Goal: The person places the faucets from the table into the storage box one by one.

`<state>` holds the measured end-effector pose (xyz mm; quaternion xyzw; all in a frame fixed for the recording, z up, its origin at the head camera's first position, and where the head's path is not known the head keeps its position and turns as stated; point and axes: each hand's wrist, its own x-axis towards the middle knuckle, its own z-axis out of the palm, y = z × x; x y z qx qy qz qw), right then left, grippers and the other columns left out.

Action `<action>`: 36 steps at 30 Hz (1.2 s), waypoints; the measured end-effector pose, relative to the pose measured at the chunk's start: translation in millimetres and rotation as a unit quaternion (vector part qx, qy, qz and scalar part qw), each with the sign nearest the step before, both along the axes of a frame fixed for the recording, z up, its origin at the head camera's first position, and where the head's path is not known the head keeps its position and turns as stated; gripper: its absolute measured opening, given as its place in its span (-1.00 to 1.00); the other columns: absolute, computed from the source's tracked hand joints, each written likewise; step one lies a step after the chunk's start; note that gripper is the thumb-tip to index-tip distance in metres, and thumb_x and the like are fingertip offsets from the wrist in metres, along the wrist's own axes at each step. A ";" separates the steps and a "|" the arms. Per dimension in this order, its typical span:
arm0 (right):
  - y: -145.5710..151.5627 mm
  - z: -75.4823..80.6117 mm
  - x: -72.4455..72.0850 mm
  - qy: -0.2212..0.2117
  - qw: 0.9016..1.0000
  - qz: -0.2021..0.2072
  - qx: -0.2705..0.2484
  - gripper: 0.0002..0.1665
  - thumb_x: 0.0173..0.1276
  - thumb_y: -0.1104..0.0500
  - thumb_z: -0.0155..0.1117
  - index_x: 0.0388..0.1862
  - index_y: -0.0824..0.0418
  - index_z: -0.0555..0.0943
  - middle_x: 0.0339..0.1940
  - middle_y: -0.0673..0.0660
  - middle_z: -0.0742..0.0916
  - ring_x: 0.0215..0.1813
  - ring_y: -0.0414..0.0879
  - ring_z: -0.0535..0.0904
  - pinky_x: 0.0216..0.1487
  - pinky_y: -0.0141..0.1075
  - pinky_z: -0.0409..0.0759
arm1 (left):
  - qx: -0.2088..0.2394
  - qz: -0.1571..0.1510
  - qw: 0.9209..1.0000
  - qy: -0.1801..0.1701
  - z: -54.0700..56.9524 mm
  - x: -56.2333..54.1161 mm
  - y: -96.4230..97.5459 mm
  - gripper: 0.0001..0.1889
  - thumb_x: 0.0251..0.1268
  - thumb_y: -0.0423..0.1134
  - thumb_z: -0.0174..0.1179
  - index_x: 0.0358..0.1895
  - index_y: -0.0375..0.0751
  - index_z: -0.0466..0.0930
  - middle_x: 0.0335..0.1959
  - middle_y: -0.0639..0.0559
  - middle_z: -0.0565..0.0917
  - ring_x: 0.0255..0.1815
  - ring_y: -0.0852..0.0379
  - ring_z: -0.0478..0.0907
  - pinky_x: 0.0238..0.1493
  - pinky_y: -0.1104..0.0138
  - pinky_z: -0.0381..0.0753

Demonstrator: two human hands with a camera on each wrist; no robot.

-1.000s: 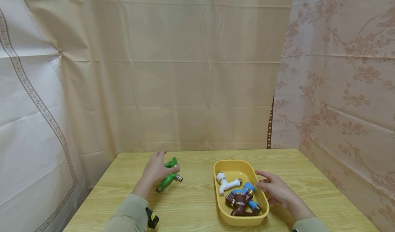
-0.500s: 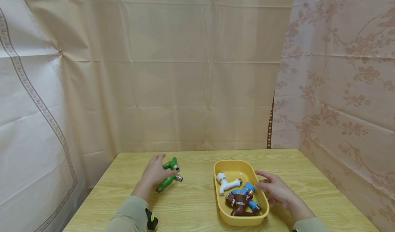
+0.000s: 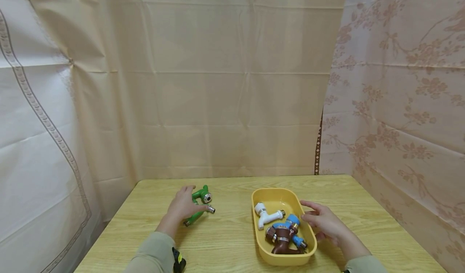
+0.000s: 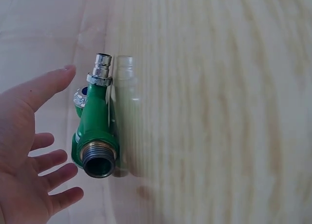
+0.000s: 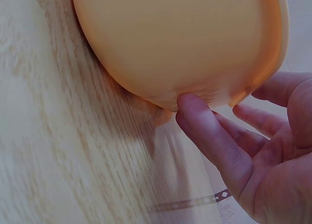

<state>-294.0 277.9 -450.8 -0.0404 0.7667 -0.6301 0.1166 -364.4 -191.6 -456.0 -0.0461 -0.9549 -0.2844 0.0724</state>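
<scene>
Two green taps with metal ends lie on the left part of the table: the far tap [image 3: 199,194] and the near tap [image 3: 196,217]. My left hand [image 3: 181,204] is spread over their left side and hides part of them. In the left wrist view the thumb and fingers stand apart, with a gap between them and the green tap [image 4: 95,119]. On the right stands a yellow tray [image 3: 262,250] holding a white tap [image 3: 268,218], a blue tap [image 3: 292,219] and a brown tap [image 3: 282,238]. My right hand [image 3: 325,223] touches the tray's right side with loosely bent fingers.
The wooden table [image 3: 225,232] runs back to a beige curtain [image 3: 232,103]. A patterned curtain [image 3: 407,115] hangs on the right and a white one [image 3: 36,144] on the left.
My left hand has come down slightly toward the near green tap, and its thumb has dropped, showing more of the far tap. The right hand and tray stay put.
</scene>
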 end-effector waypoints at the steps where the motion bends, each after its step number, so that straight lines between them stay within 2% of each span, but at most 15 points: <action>1: 0.0 0.0 0.0 0.000 1.000 0.000 0.000 -0.15 0.50 0.21 0.23 0.62 0.34 0.08 0.27 0.52 0.54 -0.13 0.08 0.70 -0.30 0.11 0.73 | -0.001 -0.002 1.000 0.000 -0.4 0.5 0.6 0.12 -0.07 0.22 0.58 0.51 -0.31 0.27 0.45 -0.37 0.31 0.40 -0.41 0.28 0.27 -0.26 0.38; 10: -0.5 0.0 0.1 0.002 1.000 0.001 -0.002 -0.15 0.50 0.22 0.23 0.62 0.34 0.08 0.27 0.52 0.54 -0.13 0.08 0.70 -0.33 0.10 0.73 | -0.020 -0.009 1.000 -0.013 -4.8 2.2 1.4 0.05 -0.11 0.12 0.63 0.43 -0.38 0.36 0.36 -0.42 0.39 0.28 -0.38 0.42 0.19 -0.22 0.49; 20: -0.3 -0.1 0.7 -0.002 1.000 -0.005 0.000 -0.15 0.50 0.21 0.24 0.62 0.33 0.08 0.28 0.54 0.52 -0.12 0.10 0.71 -0.31 0.11 0.73 | -0.037 -0.012 0.999 -0.012 -8.1 3.3 0.9 -0.01 -0.06 0.05 0.63 0.41 -0.39 0.39 0.34 -0.42 0.40 0.30 -0.38 0.40 0.18 -0.22 0.49; 30: 0.1 -0.6 -0.5 -0.005 1.000 -0.004 0.000 -0.15 0.50 0.21 0.24 0.63 0.33 0.08 0.29 0.53 0.52 -0.11 0.10 0.70 -0.30 0.12 0.73 | -0.036 -0.008 0.999 -0.029 -7.6 1.9 2.3 0.01 -0.13 -0.04 0.67 0.42 -0.39 0.37 0.34 -0.40 0.39 0.29 -0.36 0.39 0.21 -0.21 0.47; 36: 0.1 -0.7 -0.7 -0.004 1.000 -0.006 0.002 -0.15 0.50 0.21 0.24 0.62 0.33 0.09 0.28 0.52 0.53 -0.12 0.08 0.70 -0.31 0.11 0.73 | -0.044 -0.009 0.998 -0.033 -8.9 0.5 2.3 -0.01 -0.15 -0.08 0.68 0.40 -0.40 0.40 0.27 -0.37 0.42 0.18 -0.28 0.47 0.14 -0.16 0.53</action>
